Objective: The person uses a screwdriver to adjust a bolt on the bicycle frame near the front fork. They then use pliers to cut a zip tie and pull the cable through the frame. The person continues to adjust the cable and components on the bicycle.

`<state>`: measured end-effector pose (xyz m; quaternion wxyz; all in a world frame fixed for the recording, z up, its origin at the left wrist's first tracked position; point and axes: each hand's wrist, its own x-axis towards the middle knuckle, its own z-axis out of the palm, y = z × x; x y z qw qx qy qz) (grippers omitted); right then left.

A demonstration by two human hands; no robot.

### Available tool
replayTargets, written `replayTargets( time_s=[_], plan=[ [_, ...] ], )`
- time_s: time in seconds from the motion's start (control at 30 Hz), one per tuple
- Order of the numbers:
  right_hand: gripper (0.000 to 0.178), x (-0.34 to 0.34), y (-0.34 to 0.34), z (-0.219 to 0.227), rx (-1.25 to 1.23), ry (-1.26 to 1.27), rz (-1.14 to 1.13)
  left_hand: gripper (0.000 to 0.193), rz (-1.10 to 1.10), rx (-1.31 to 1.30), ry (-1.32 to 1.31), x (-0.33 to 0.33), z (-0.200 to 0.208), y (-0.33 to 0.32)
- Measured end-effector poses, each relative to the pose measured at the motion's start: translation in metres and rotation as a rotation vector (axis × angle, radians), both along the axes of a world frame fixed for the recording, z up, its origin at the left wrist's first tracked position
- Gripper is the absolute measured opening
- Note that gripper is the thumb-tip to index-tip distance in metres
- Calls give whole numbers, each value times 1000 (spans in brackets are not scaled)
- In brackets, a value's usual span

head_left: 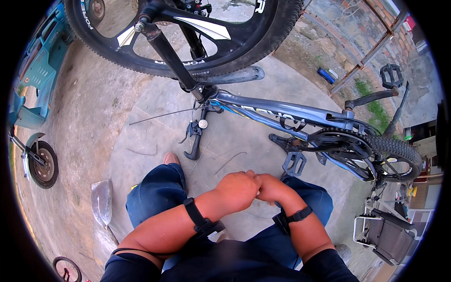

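Observation:
Between my knees, my left hand and my right hand meet, fingers closed and pressed together. Whatever they pinch, if anything, is hidden. Beyond them a dark bicycle stands upside down on the concrete, its big black front wheel in the air at the top. Its handlebar, with a brake lever and a round bell, rests low near my left foot. A thin cable juts leftward from near the fork. Neither hand touches the bicycle.
Loose pieces of wire lie on the concrete. A shovel blade is left of my knee. Further left are a turquoise vehicle and a small wheel. At right stand a folding chair and a rusty metal post.

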<state>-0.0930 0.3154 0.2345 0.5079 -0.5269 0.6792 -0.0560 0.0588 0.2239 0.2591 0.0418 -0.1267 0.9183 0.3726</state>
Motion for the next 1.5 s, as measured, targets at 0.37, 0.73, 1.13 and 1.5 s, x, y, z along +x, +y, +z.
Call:
replayTargets(
  time_s=[0.37, 0.73, 1.13, 1.5],
  plan=[
    [21, 1, -3, 4, 22, -13, -20, 21, 3, -7, 1, 1, 1, 0],
    [19, -1, 2, -5, -46, -65, -19, 20, -2, -3, 4, 0, 1, 0],
    [16, 2, -1, 5, -47, -48, -50, 23, -6, 11, 12, 1, 2, -1],
    [20, -5, 15, -41, -199, -29, 37, 20, -12, 33, 5, -1, 2, -2]
  ],
)
